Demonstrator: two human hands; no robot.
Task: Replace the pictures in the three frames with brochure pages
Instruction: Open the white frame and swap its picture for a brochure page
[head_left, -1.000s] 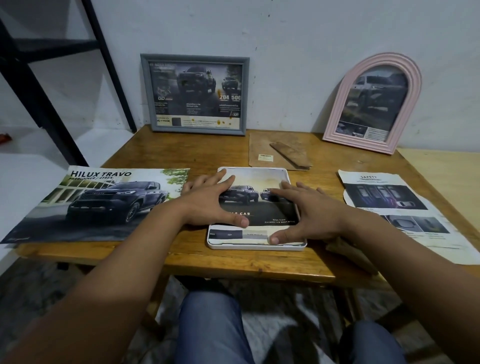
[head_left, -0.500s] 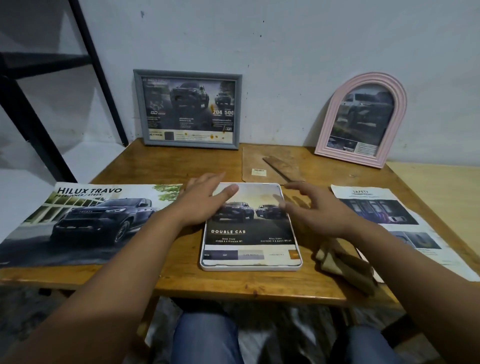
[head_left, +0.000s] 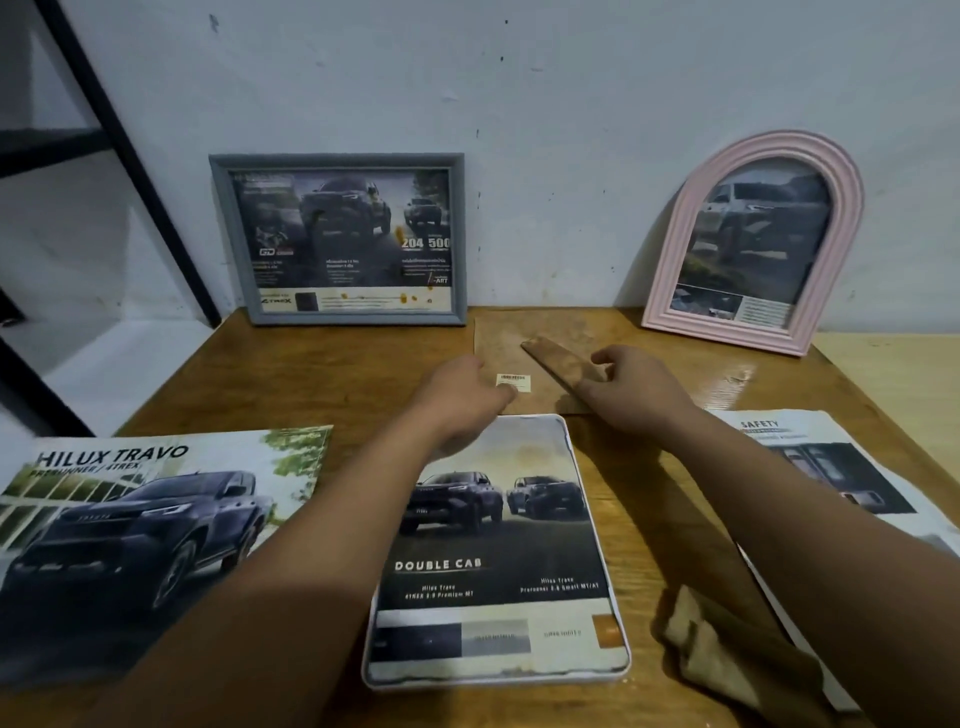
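A white frame (head_left: 621, 670) lies flat at the table's front with a "Double Cab" brochure page (head_left: 493, 545) in it. Behind it lies a brown backing board (head_left: 498, 343) with a barcode sticker and a fold-out stand (head_left: 550, 358). My left hand (head_left: 457, 395) reaches over the frame's top edge, and its fingertips touch the board by the sticker. My right hand (head_left: 634, 389) is at the stand's near end, thumb and fingers on either side of it. A grey frame (head_left: 337, 317) and a pink arched frame (head_left: 670, 249) lean on the wall, both holding truck pages.
A large "Hilux Travo" brochure sheet (head_left: 145, 530) lies at the left and a "Safety" page (head_left: 831, 467) at the right. A crumpled brown paper (head_left: 727, 644) sits by the frame's near right corner. A black metal shelf leg (head_left: 130, 156) stands at the left.
Both hands have left the page in the white frame and moved forward to the backing board behind it. The view has tilted down and closer.
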